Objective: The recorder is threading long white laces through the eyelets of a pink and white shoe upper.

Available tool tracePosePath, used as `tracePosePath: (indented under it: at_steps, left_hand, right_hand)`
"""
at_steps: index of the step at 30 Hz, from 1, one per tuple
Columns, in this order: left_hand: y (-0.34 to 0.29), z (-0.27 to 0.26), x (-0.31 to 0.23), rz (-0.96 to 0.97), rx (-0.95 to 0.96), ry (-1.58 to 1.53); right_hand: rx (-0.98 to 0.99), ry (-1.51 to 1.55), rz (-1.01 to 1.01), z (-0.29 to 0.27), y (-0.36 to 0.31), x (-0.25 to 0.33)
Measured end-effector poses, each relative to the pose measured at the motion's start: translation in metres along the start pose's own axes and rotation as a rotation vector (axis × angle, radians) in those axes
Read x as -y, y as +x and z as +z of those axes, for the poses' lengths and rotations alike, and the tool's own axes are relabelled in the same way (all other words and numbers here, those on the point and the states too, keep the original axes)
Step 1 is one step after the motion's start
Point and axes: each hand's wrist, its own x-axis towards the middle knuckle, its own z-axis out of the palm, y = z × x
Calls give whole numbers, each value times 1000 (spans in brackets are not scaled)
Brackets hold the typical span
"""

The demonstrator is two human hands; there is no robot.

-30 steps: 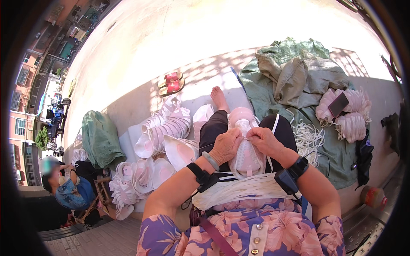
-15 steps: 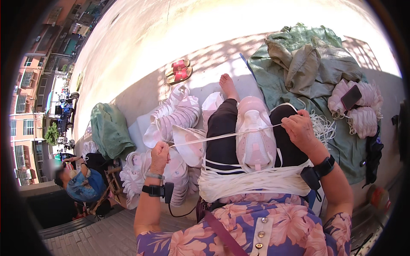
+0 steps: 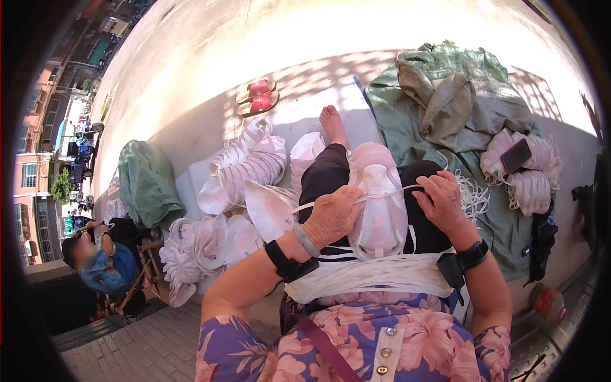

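A pale pink and white shoe upper (image 3: 377, 232) rests upright between my thighs, toe end away from me. Just over its left side is my left hand (image 3: 334, 213), fingers pinched on a white shoelace (image 3: 396, 190). The lace crosses the shoe to my right hand (image 3: 441, 202), whose thumb and fingers close on it above my right knee. More of the lace trails left from behind my left hand. A thick bundle of white laces (image 3: 375, 277) lies across my lap, close against my floral shirt.
Stacked shoe uppers (image 3: 245, 170) and loose ones (image 3: 213, 242) lie to my left, near a green sack (image 3: 149, 184). Red sandals (image 3: 258, 99) sit ahead. On the right, a phone (image 3: 515, 156) tops bundled uppers beside green sacking (image 3: 458, 102). A person (image 3: 105, 264) sits far left.
My left hand has moved right, from beyond my left thigh to the shoe. The lace span between my hands is much shorter. My right hand stays near my right knee.
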Motion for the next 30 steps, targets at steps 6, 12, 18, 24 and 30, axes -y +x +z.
tracePosePath:
  at_steps: [6, 12, 18, 24, 30]
  left_hand:
    - [4, -32, -3, 238, 53, 311]
    - [-43, -115, 34, 160, -158, 687]
    - [-120, -149, 60, -20, -125, 777]
    - [-146, -168, 80, -126, -161, 828]
    - [-141, -178, 79, -171, -188, 680]
  right_hand:
    - [-12, -7, -150, -12, 0, -10]
    - [133, -98, -161, -23, -11, -17]
    - [81, -181, -51, -60, -42, -53]
    - [2, -345, 52, -151, -77, -108]
    - [222, -456, 47, -196, -68, -78]
